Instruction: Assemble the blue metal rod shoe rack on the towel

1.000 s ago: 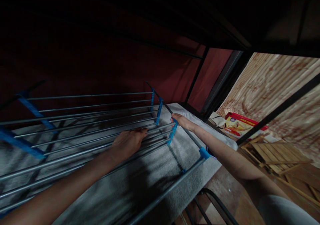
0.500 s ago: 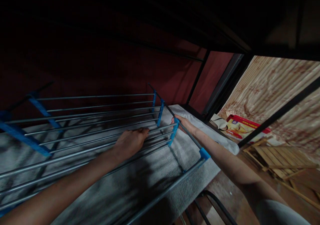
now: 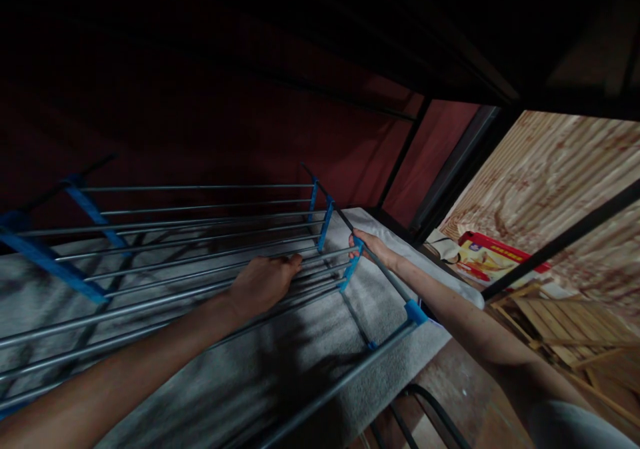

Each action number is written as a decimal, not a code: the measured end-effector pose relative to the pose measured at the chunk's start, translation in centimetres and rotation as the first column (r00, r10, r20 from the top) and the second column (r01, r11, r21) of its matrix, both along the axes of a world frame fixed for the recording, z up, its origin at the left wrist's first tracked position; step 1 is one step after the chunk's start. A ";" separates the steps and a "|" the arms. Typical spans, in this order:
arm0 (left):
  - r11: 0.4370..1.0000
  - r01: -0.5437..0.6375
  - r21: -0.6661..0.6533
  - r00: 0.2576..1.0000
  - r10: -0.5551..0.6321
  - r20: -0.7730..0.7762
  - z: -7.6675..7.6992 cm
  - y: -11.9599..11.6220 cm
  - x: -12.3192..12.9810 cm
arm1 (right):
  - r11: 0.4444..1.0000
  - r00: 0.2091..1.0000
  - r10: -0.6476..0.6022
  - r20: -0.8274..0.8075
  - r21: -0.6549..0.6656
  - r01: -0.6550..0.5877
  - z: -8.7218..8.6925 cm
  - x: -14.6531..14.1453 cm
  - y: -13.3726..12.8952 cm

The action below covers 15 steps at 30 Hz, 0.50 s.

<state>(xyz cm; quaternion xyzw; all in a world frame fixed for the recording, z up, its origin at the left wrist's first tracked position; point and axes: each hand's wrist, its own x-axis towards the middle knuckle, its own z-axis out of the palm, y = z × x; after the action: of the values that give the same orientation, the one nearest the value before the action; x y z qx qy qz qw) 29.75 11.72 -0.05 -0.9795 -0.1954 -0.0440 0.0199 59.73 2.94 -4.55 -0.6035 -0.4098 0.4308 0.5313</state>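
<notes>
A metal rack (image 3: 150, 302) with grey rods and blue plastic joints lies over a grey blanket. My left hand (image 3: 265, 282) is closed round one of its rods near the middle, knuckles up. At the rack's right end, my right hand (image 3: 370, 246) grips the frame bar beside a blue connector (image 3: 354, 262), fingers curled around it. Another blue corner piece (image 3: 415, 312) joins the side bar and the front rod, below my right forearm. My left palm and the fingertips beneath it are hidden.
Dark red wall (image 3: 280, 129) behind; black bed-frame posts (image 3: 405, 152) at the right. Beyond them are a red and yellow box (image 3: 493, 256), a folded wooden item (image 3: 575, 329) and patterned curtain (image 3: 540, 169). Curved black metal tubes (image 3: 435, 409) stand at the bottom.
The view has shifted slightly, so the rack's right end, the box and the wooden item sit a little further right. Both hands keep their places on the rack.
</notes>
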 end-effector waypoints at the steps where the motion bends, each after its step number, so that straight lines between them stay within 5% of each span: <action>1: 1.000 -0.008 -0.015 1.000 0.008 -0.005 0.1 0.0 0.0 | 1.000 1.000 0.009 0.010 -0.002 -0.009 0.0 0.0 0.0; 15: 0.984 -0.022 -0.180 1.000 0.022 -0.004 0.4 0.7 0.3 | 0.999 0.997 -0.009 0.072 -0.046 0.012 1.0 -0.7 -0.1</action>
<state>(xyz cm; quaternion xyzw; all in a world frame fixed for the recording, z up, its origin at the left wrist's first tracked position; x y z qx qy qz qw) 30.09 12.39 0.39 -0.9752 -0.2093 -0.0248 -0.0678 58.99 2.83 -3.53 -0.6328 -0.4155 0.4154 0.5044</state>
